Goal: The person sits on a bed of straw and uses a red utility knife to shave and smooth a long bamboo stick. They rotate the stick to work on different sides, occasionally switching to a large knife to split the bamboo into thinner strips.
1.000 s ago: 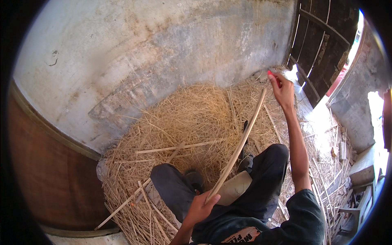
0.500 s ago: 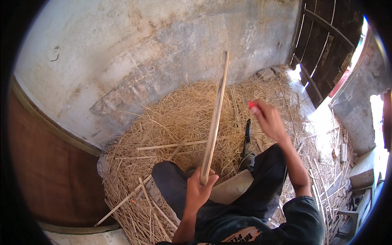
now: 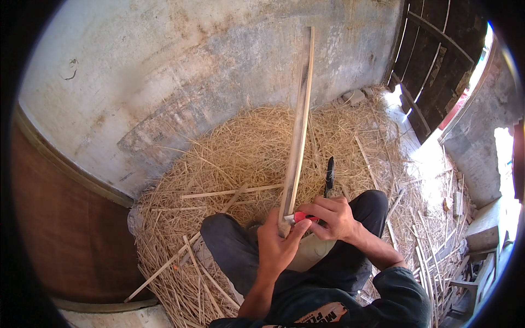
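Observation:
My left hand [image 3: 273, 243] is wrapped round the lower end of a long, pale split bamboo strip [image 3: 299, 126], which stands up and away from me, tilted slightly right. In my right hand [image 3: 333, 217] is a small red-handled cutter [image 3: 305, 217]. Its metal end touches the strip, or lies right against it, just above my left fingers. My left thumb reaches across to the cutter's handle. Fingers partly hide the cutter and the strip's lower end.
Bamboo shavings [image 3: 251, 136] cover the floor around my crossed legs. A dark blade [image 3: 330, 172] stands up beside my right knee. Loose strips [image 3: 164, 268] lie at the left. A stained wall [image 3: 191, 71] rises ahead, and a dark plank door [image 3: 432, 65] is at far right.
My right hand has come down and left, bringing the cutter to the bamboo strip. The strip has moved up in my left hand, its top now higher and farther right.

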